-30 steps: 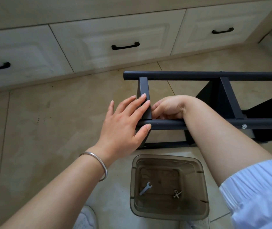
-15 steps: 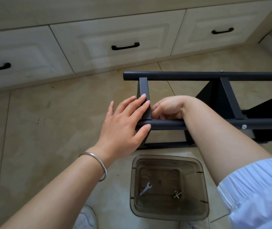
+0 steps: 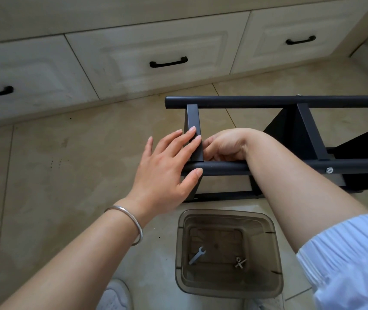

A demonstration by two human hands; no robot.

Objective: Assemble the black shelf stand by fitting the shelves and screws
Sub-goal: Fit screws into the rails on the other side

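Observation:
The black shelf stand [image 3: 268, 101] lies on its side on the tiled floor, its round poles running left to right. A flat black shelf edge [image 3: 193, 121] spans the two upper poles near their left ends. My left hand [image 3: 167, 168] lies flat with straight fingers on that shelf edge and on the near pole [image 3: 225, 168]. My right hand [image 3: 223, 145] reaches down behind the near pole beside the shelf, its fingers curled; what they hold is hidden. A silver screw head [image 3: 329, 170] shows on the near pole to the right.
A brown see-through plastic bin [image 3: 274, 260] stands on the floor just in front of me, holding a small silver wrench [image 3: 197, 255] and loose screws [image 3: 239, 262]. Cream drawers with black handles [image 3: 168, 62] line the far wall. My white shoe [image 3: 116, 296] is at the bottom edge.

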